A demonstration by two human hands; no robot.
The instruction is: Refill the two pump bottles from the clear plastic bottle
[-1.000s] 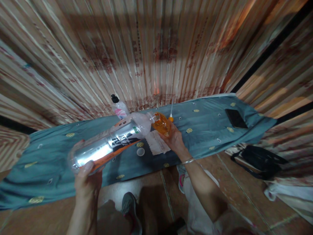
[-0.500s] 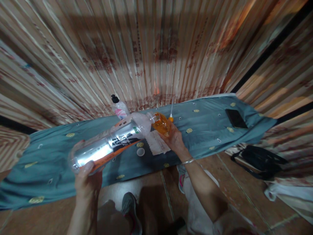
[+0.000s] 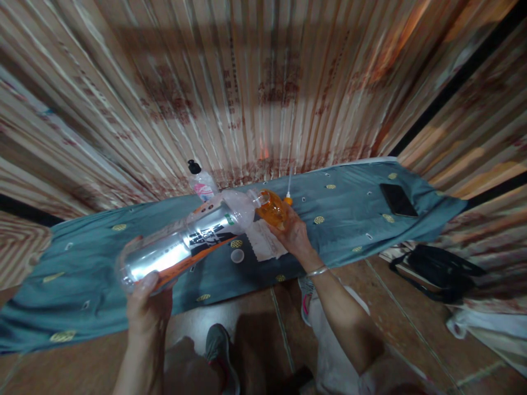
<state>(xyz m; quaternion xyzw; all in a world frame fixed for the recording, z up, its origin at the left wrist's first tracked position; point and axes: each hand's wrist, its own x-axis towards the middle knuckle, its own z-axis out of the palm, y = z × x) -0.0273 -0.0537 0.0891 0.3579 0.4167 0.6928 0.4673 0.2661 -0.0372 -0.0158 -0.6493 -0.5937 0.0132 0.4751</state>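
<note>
The left hand (image 3: 149, 300) grips the large silver-labelled bottle (image 3: 173, 253) near its base; the bottle's long axis runs rightward and away, above the counter (image 3: 349, 214), its neck meeting that of the small amber bottle (image 3: 270, 208), which the right hand (image 3: 294, 231), nearer this mouth-to-mouth junction, clasps around its body.

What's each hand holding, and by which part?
Left hand: the large labelled bottle, around its lower body near the base. Right hand: the small orange bottle, around the end away from its neck.
</note>
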